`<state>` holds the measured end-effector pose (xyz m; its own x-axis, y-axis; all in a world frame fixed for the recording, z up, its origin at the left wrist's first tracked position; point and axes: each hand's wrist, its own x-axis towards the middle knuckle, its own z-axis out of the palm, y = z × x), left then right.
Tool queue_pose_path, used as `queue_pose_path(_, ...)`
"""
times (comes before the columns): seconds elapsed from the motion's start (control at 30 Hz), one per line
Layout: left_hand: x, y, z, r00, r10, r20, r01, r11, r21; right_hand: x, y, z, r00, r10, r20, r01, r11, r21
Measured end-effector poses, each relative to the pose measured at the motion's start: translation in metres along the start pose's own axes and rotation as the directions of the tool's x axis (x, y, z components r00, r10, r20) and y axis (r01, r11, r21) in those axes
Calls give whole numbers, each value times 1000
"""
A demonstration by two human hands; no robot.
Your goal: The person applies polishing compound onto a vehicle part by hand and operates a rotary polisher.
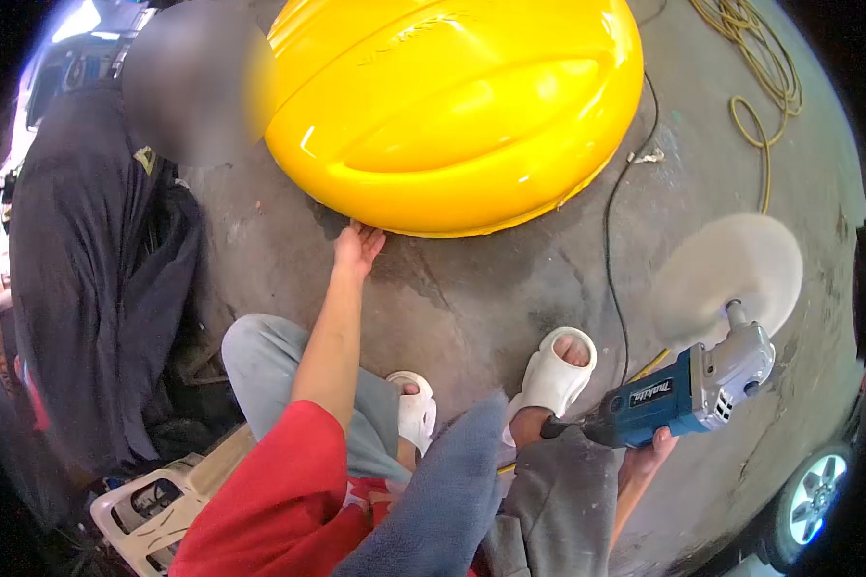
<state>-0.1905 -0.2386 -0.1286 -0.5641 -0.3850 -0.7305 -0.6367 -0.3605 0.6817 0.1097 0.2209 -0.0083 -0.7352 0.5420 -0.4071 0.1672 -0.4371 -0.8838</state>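
A large glossy yellow moulded shell [471,125] with a rounded, ridged top rests on the floor ahead. My left hand [359,250] is at its near lower edge, palm turned up, the fingers curled against the rim and their tips partly hidden beneath it. On the right, my right hand [652,456] grips a teal and silver Makita power polisher [659,396] from below; most of its fingers are behind the body. A broad pale round pad [736,274], blurred as if spinning, sits on the tool's spindle, apart from the shell.
A black cable [608,240] runs past my right foot, in a white clog [558,370]. A coiled yellow hose [765,67] lies at upper right. Another person in dark clothing [91,250] is close on the left. A beige plastic stool [154,510] and a car wheel [818,498] flank me.
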Motion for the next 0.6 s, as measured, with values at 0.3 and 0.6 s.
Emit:
queue_pose_path(0.3, 13, -31, -23, 953, 40, 299, -34, 999, -24, -6, 27, -38, 991, 6, -136, 9, 994, 107)
queue_pose_path(0.6, -67, -126, 46, 952, -20, 305, 42, 997, -65, -5, 40, -44, 965, 41, -259, 11, 980, 198)
